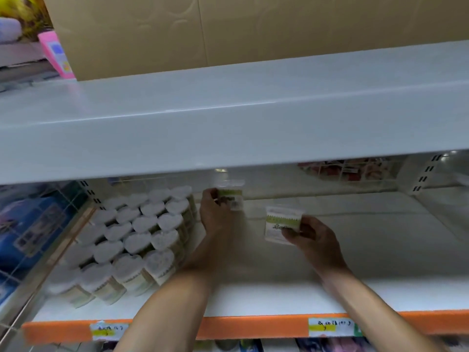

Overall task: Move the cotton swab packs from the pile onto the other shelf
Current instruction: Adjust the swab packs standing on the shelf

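Observation:
Several round cotton swab packs (142, 232) with white tops and green labels lie in tight rows at the left of the white shelf (355, 250). My left hand (215, 214) reaches deep into the shelf and grips one swab pack (232, 196) just right of the rows, near the back. My right hand (314, 237) holds a second swab pack (280, 222) by its side, a little above the shelf floor and to the right of the left hand. Both forearms reach in from the front edge.
A white upper shelf (228, 118) hangs low over the opening, carrying a cardboard box (228, 26) and a pink item (57, 57). A wire divider (50, 224) bounds the left side; blue packages sit behind it. An orange price strip (253, 326) fronts the shelf. A wire basket (355, 171) is at the back right.

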`<state>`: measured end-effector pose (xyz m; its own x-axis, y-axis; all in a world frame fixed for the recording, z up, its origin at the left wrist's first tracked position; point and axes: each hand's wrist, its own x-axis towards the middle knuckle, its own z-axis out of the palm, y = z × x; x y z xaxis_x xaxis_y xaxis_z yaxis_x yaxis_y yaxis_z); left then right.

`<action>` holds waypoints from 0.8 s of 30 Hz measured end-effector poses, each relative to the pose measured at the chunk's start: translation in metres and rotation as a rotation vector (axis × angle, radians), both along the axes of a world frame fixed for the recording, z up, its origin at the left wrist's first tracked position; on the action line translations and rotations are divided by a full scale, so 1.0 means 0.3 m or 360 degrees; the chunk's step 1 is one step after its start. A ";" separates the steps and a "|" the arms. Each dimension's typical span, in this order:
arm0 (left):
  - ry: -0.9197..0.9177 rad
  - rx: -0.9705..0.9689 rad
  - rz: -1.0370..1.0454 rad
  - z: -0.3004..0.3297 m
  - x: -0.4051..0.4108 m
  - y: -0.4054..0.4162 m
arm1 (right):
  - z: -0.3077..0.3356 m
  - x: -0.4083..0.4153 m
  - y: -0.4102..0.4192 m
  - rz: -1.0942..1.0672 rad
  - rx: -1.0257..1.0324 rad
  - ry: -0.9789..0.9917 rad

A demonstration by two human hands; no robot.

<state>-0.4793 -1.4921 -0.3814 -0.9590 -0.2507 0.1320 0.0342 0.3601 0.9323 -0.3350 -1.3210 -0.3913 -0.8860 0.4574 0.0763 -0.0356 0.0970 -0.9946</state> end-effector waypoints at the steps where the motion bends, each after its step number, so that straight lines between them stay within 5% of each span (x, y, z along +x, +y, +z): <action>1: 0.0005 -0.0003 0.0002 -0.003 -0.005 0.003 | 0.000 -0.004 0.000 -0.0010 0.0009 0.0016; 11: -0.0067 0.0437 0.0006 -0.071 -0.044 -0.009 | 0.014 -0.137 -0.023 -0.0045 0.0270 -0.0007; 19: 0.0283 0.0184 -0.0052 -0.079 0.150 -0.056 | 0.008 -0.342 -0.172 -0.0008 0.0351 -0.0030; 24: 0.0164 0.0182 -0.0303 -0.065 0.269 -0.088 | -0.010 -0.427 -0.258 -0.0020 0.0374 -0.0101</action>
